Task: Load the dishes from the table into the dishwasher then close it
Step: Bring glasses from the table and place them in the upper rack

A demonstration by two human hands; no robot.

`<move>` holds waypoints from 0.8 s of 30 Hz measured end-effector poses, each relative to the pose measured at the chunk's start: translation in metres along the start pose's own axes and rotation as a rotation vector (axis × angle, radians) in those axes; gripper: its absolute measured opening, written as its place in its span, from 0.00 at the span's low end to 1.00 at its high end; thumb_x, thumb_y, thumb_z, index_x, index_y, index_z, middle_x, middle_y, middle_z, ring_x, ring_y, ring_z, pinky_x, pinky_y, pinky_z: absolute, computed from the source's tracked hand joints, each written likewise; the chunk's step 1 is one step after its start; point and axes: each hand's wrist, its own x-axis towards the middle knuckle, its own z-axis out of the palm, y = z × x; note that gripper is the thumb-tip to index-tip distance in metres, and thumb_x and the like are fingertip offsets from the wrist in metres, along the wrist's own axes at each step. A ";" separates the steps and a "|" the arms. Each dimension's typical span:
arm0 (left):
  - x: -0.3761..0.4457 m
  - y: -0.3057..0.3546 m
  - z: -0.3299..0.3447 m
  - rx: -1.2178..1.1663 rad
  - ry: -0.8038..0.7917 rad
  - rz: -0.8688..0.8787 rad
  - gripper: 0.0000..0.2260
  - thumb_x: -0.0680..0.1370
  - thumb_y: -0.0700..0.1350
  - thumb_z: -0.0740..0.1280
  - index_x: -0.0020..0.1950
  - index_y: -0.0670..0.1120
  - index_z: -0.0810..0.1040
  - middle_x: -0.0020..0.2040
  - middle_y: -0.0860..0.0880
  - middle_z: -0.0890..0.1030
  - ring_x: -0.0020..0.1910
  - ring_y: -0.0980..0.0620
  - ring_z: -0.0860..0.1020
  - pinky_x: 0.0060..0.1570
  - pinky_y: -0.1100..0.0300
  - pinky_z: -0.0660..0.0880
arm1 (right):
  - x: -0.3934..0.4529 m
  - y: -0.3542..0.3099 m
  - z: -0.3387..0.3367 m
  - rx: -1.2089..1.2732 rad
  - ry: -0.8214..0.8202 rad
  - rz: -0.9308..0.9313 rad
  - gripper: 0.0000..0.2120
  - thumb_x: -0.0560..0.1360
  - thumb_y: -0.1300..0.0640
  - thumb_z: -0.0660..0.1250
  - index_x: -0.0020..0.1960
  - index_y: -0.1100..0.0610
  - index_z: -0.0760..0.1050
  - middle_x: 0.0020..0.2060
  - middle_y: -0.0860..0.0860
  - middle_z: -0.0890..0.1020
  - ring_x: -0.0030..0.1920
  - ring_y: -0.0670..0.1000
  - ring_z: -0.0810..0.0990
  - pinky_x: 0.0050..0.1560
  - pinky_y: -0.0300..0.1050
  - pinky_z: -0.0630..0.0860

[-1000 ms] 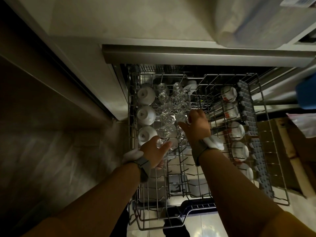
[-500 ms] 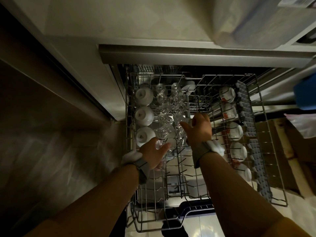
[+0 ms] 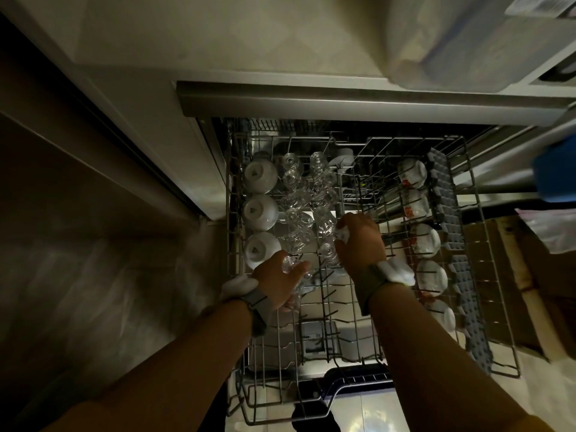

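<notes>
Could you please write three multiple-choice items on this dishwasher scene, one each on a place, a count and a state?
1. Where in the rack are the plain white bowls?
A. its left side
B. its right side
C. its near end

2. How many plain white bowls are in that column?
A. one
B. three
C. six

3. What is the left hand doing?
A. resting flat on the rack
B. hanging idle
C. holding a clear glass

Answers:
1 A, the bowls line the rack's left edge, with clear glasses to their right.
2 B, three upturned bowls show one behind another.
3 C, the fingers curl round the glass, while the right hand grips another glass.
</notes>
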 end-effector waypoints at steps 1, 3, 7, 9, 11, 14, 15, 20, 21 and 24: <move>0.000 0.000 0.000 0.017 0.001 0.010 0.19 0.75 0.60 0.68 0.58 0.49 0.69 0.28 0.47 0.76 0.24 0.50 0.74 0.34 0.53 0.79 | 0.001 0.000 -0.001 -0.003 -0.017 0.006 0.12 0.73 0.68 0.67 0.53 0.56 0.76 0.53 0.56 0.76 0.53 0.56 0.76 0.50 0.49 0.78; -0.001 0.001 0.000 0.046 -0.002 0.018 0.20 0.74 0.61 0.67 0.59 0.50 0.69 0.31 0.45 0.78 0.25 0.49 0.75 0.35 0.53 0.80 | 0.005 -0.001 -0.004 -0.033 -0.054 -0.003 0.11 0.75 0.68 0.65 0.53 0.56 0.77 0.53 0.56 0.77 0.52 0.57 0.78 0.49 0.51 0.80; -0.003 0.004 -0.001 0.069 -0.003 -0.006 0.24 0.75 0.61 0.67 0.65 0.50 0.68 0.35 0.44 0.81 0.26 0.50 0.78 0.29 0.56 0.80 | 0.017 -0.004 -0.009 -0.136 -0.140 -0.123 0.15 0.74 0.69 0.62 0.56 0.56 0.78 0.54 0.56 0.80 0.56 0.56 0.77 0.55 0.51 0.76; -0.005 0.007 -0.001 0.049 -0.014 -0.019 0.24 0.76 0.60 0.67 0.67 0.51 0.67 0.35 0.44 0.81 0.25 0.51 0.78 0.28 0.58 0.80 | 0.020 -0.008 -0.011 -0.143 -0.166 -0.133 0.18 0.72 0.70 0.64 0.60 0.57 0.75 0.56 0.56 0.79 0.56 0.56 0.77 0.55 0.49 0.75; -0.006 0.008 0.000 0.047 -0.016 -0.016 0.25 0.76 0.59 0.67 0.68 0.50 0.67 0.37 0.44 0.81 0.27 0.50 0.79 0.31 0.55 0.81 | 0.024 -0.010 -0.012 -0.129 -0.189 -0.115 0.16 0.73 0.67 0.67 0.60 0.58 0.73 0.57 0.56 0.77 0.56 0.56 0.77 0.56 0.50 0.76; -0.006 0.007 0.001 0.029 -0.006 -0.022 0.26 0.75 0.59 0.67 0.69 0.51 0.67 0.36 0.44 0.81 0.26 0.50 0.78 0.33 0.52 0.82 | 0.030 -0.008 -0.011 -0.105 -0.238 -0.117 0.16 0.73 0.63 0.69 0.60 0.59 0.73 0.57 0.56 0.77 0.57 0.56 0.77 0.57 0.50 0.75; -0.006 0.007 0.001 0.024 -0.003 -0.028 0.26 0.75 0.59 0.67 0.70 0.51 0.66 0.34 0.45 0.80 0.25 0.50 0.78 0.32 0.54 0.81 | 0.031 -0.005 -0.009 -0.062 -0.237 -0.104 0.17 0.72 0.62 0.70 0.60 0.58 0.74 0.57 0.56 0.78 0.57 0.56 0.78 0.57 0.49 0.76; -0.006 0.006 0.001 0.039 -0.033 -0.016 0.27 0.76 0.59 0.66 0.71 0.50 0.65 0.29 0.47 0.77 0.22 0.53 0.73 0.26 0.61 0.77 | 0.019 0.004 0.008 0.150 -0.105 0.147 0.15 0.70 0.60 0.74 0.55 0.56 0.76 0.54 0.57 0.78 0.48 0.55 0.80 0.48 0.54 0.81; -0.007 0.006 0.001 0.058 -0.027 -0.006 0.27 0.76 0.60 0.66 0.70 0.50 0.65 0.29 0.47 0.78 0.22 0.53 0.74 0.26 0.62 0.77 | 0.017 0.006 0.013 0.163 -0.092 0.179 0.16 0.69 0.58 0.74 0.55 0.56 0.76 0.55 0.57 0.77 0.49 0.54 0.79 0.50 0.51 0.80; -0.006 0.008 0.000 0.063 -0.018 -0.004 0.25 0.76 0.59 0.66 0.69 0.50 0.67 0.33 0.46 0.79 0.24 0.52 0.75 0.26 0.62 0.77 | 0.012 0.007 0.021 0.190 -0.091 0.206 0.17 0.72 0.56 0.73 0.58 0.55 0.76 0.57 0.56 0.76 0.48 0.49 0.75 0.41 0.35 0.71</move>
